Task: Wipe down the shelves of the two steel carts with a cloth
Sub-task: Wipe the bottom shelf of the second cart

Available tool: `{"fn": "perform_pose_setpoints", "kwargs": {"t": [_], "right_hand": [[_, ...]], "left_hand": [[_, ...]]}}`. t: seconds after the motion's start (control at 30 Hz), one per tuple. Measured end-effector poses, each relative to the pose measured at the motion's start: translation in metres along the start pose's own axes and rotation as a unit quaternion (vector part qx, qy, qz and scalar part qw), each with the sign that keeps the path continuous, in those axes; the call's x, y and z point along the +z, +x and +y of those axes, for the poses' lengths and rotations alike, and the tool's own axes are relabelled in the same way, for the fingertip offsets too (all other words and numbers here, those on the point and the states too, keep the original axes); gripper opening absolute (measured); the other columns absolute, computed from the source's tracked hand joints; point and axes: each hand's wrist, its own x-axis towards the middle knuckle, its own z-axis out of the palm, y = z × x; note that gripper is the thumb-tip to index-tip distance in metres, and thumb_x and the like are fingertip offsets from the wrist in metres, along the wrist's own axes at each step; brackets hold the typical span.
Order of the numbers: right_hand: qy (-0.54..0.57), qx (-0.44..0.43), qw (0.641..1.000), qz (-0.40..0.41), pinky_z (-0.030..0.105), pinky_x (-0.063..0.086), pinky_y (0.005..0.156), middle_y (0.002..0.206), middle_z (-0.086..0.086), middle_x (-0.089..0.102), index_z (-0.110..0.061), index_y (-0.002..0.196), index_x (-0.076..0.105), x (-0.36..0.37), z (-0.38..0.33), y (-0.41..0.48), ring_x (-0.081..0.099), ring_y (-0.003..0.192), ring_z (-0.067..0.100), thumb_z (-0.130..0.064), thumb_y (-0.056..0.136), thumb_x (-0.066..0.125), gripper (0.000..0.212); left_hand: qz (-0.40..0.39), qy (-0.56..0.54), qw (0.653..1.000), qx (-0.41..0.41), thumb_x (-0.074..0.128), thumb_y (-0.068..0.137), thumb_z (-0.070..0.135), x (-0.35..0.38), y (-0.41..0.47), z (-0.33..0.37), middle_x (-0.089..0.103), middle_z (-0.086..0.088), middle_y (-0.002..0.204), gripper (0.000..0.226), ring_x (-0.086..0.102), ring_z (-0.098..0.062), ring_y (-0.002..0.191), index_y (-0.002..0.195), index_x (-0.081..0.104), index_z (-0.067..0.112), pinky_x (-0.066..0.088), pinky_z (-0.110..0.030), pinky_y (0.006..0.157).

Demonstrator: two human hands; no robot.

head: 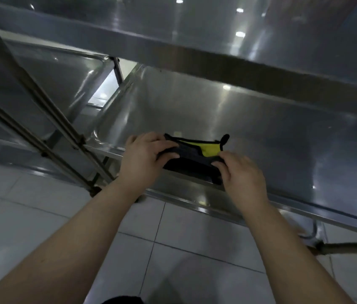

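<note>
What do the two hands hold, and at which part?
A folded dark cloth with a yellow side: the left hand grips its left end, the right hand pinches its right end.

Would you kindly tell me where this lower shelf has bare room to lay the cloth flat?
The lower shelf is bare right of the cloth and behind it, toward the back under the upper shelf. It is crowded only at the front edge, where the left hand and right hand grip the cloth.

Ahead of my left hand (144,156) and right hand (244,175) I see bare lower shelf (271,137), open far rightward. The upper shelf (195,51) roofs them overhead. Cart posts (41,115) block leftward of my left hand.
</note>
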Motion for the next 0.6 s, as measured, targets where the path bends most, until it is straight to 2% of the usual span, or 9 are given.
{"fn": "perform_pose_setpoints", "kwargs": {"t": [0.1, 0.2, 0.3, 0.47, 0.6], "right_hand": [[0.015, -0.014, 0.998, -0.06, 0.038, 0.052, 0.053, 0.077, 0.015, 0.065, 0.0, 0.089, 0.069, -0.036, -0.026, 0.009, 0.063, 0.068, 0.033, -0.014, 0.089, 0.062, 0.016], [0.043, 0.002, 0.989, -0.141, 0.044, 0.053, 0.063, 0.087, 0.019, 0.066, 0.001, 0.098, 0.069, -0.081, -0.05, 0.007, 0.064, 0.08, 0.037, -0.016, 0.09, 0.062, 0.019], [0.063, 0.027, 0.984, -0.167, 0.048, 0.053, 0.068, 0.094, 0.021, 0.067, 0.001, 0.104, 0.069, -0.134, -0.076, 0.0, 0.064, 0.085, 0.039, -0.013, 0.09, 0.065, 0.02], [0.099, 0.11, 0.978, -0.143, 0.038, 0.043, 0.084, 0.108, 0.015, 0.064, -0.004, 0.114, 0.066, -0.236, -0.131, -0.006, 0.056, 0.103, 0.031, -0.009, 0.096, 0.055, 0.021], [0.133, 0.172, 0.969, -0.12, 0.024, 0.036, 0.085, 0.108, 0.007, 0.059, -0.006, 0.113, 0.063, -0.323, -0.176, -0.01, 0.051, 0.103, 0.022, -0.005, 0.097, 0.05, 0.021]], "left_hand": [[-0.024, 0.015, 0.998, -0.058, 0.076, 0.077, 0.032, -0.037, 0.0, 0.02, 0.07, 0.003, 0.087, 0.02, 0.065, -0.021, 0.078, 0.094, 0.077, 0.021, 0.046, -0.048, 0.081], [-0.057, 0.041, 0.994, -0.081, 0.078, 0.075, 0.031, -0.079, -0.003, 0.044, 0.071, 0.004, 0.084, 0.017, 0.065, -0.021, 0.074, 0.088, 0.077, 0.021, 0.044, -0.043, 0.081], [-0.111, 0.034, 0.991, -0.07, 0.075, 0.076, 0.033, -0.123, -0.001, 0.076, 0.072, 0.003, 0.086, 0.018, 0.067, -0.02, 0.077, 0.091, 0.077, 0.022, 0.046, -0.044, 0.084], [-0.147, -0.054, 0.986, -0.056, 0.079, 0.077, 0.029, -0.213, 0.016, 0.145, 0.069, 0.006, 0.087, 0.021, 0.064, -0.015, 0.078, 0.096, 0.076, 0.022, 0.05, -0.051, 0.082], [-0.171, -0.163, 0.968, -0.079, 0.079, 0.077, 0.03, -0.283, 0.032, 0.202, 0.066, 0.013, 0.088, 0.019, 0.065, -0.011, 0.075, 0.095, 0.075, 0.028, 0.054, -0.05, 0.073]]}}
